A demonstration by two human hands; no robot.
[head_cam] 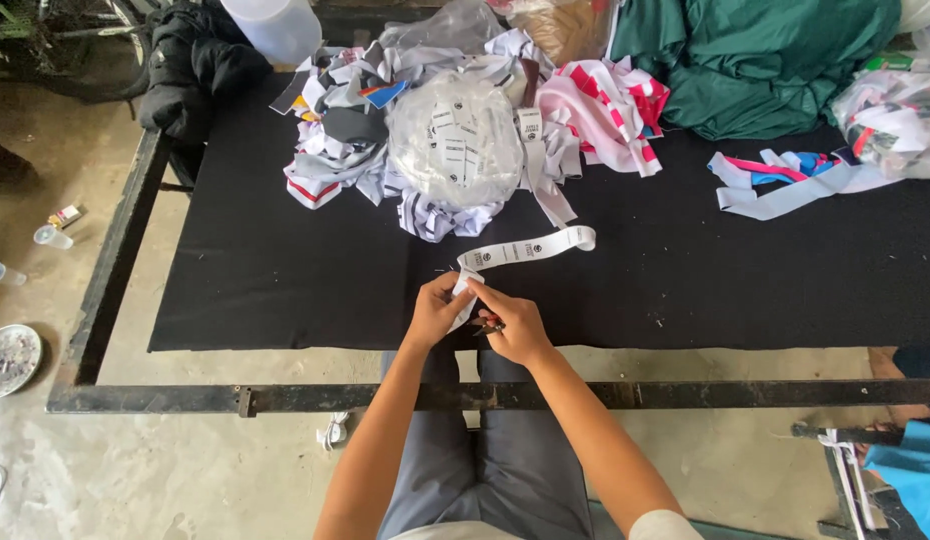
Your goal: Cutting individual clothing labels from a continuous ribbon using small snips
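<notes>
**Q:** What is in your hands?

**A:** A white label ribbon [525,247] with dark print. My left hand [437,312] pinches its near end between thumb and fingertips, at the front edge of the black table cover [265,270]. From there the ribbon runs up and to the right across the cloth and curls back on itself in a small loop.

**Q:** And the other hand?

**A:** My right hand [515,325] is closed around a small snipping tool [488,324] with a reddish grip, its tip just beside the pinched ribbon end. The two hands touch. Whether the blades are open I cannot tell; the tool is mostly hidden under my fingers.

**Q:** What lies beyond?

**A:** Farther back on the cloth sits a clear plastic bag [455,140] of white labels, resting on a heap of white, grey and striped fabric scraps [340,150]. To its right are pink-and-white striped pieces [610,105], then a pile of green cloth [755,60]. A loose tangle of pale strips with pink and blue [785,180] lies at the right, near another bag of scraps [890,120].

**Q:** And around the table?

**A:** A dark jacket [190,65] hangs over the far left corner. The metal frame [285,397] crosses in front of my grey-trousered knees, above a concrete floor [45,290].
</notes>
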